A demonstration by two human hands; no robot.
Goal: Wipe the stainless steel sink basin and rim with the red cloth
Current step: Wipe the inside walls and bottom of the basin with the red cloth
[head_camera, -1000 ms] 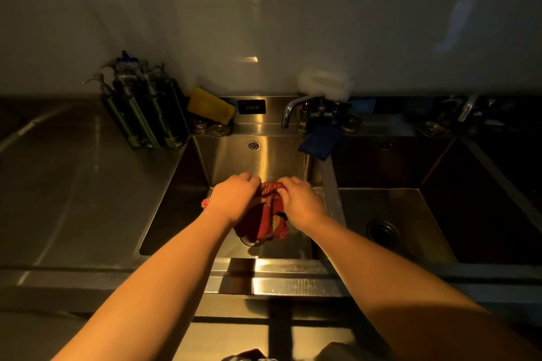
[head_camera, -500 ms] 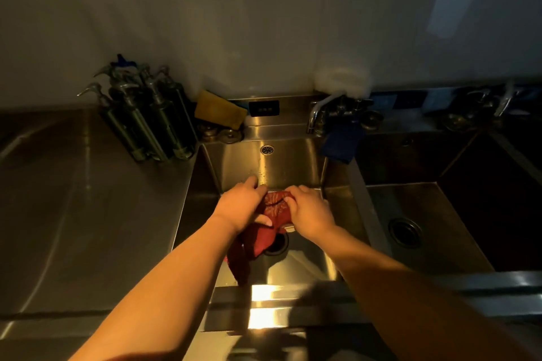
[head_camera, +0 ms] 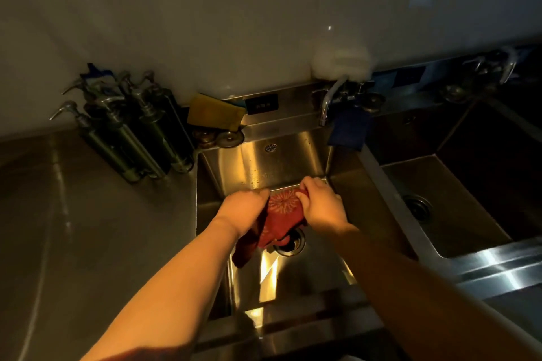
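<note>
Over steel sink basin (head_camera: 281,167), both hands' fingers (head_camera: 308,184) grip red cloth (head_camera: 281,214).

Left hand (head_camera: 245,209): is showing bare across its back and at the wrist.
Right hand (head_camera: 321,205): is showing bare as well, fingers and wrist uncovered.
Left forearm (head_camera: 181,281): is running bare down to the lower left edge of the frame, catching warm light.
Right forearm (head_camera: 410,281): is running bare towards the lower right corner, sitting in deeper shadow.
Dark reddish strip (head_camera: 140,354): is crossing the left arm at the bottom edge; it is showing too dimly to tell whether it is a sleeve.
</note>
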